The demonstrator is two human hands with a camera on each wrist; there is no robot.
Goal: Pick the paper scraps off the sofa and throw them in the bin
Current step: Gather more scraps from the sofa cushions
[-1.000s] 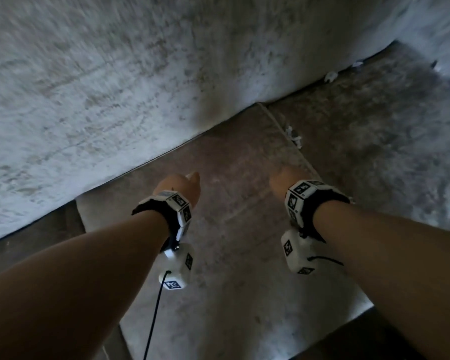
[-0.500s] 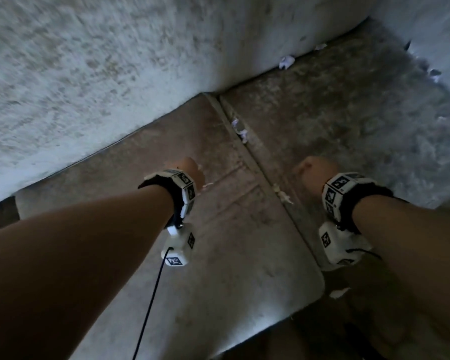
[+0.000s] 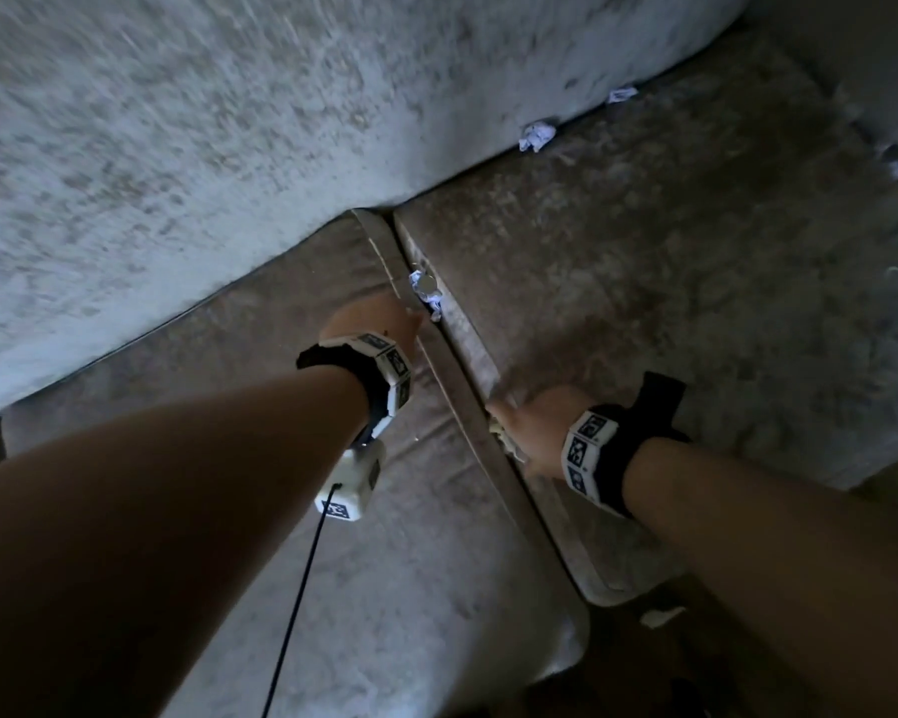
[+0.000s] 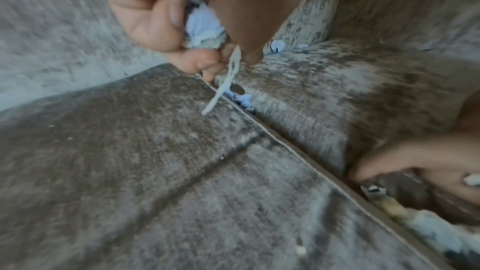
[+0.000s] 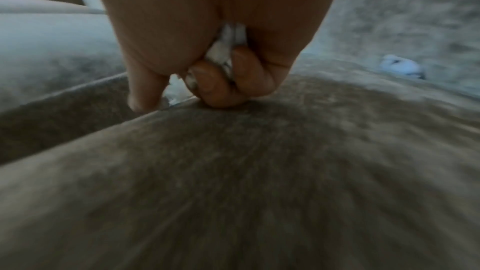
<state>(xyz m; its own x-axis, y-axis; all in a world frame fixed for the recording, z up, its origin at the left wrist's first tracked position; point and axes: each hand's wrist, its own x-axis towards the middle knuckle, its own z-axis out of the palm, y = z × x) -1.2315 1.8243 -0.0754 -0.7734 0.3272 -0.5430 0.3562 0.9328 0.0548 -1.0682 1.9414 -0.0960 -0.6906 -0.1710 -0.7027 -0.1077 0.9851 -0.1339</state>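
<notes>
- Just ahead of our left hand point(image 3: 372, 323), scraps point(image 3: 426, 295) sit wedged in the cushion seam point(image 3: 467, 401).
- Fingers there curl round a gathered wad point(image 4: 203, 28), likely to save bin trips.
- Our right hand point(image 3: 527, 432), also clutching paper point(image 5: 228, 48), digs into the seam nearer us.

Arms: bare, no sleeves.
Left wristband point(image 3: 384, 373): black strap, white square tiles with black printed markers.
Left wrist module point(image 3: 351, 481): white box, marker on its face; thin black cable point(image 3: 296, 608) trails towards the near edge.
Right wristband point(image 3: 594, 458): black strap, same white marker tiles.
</notes>
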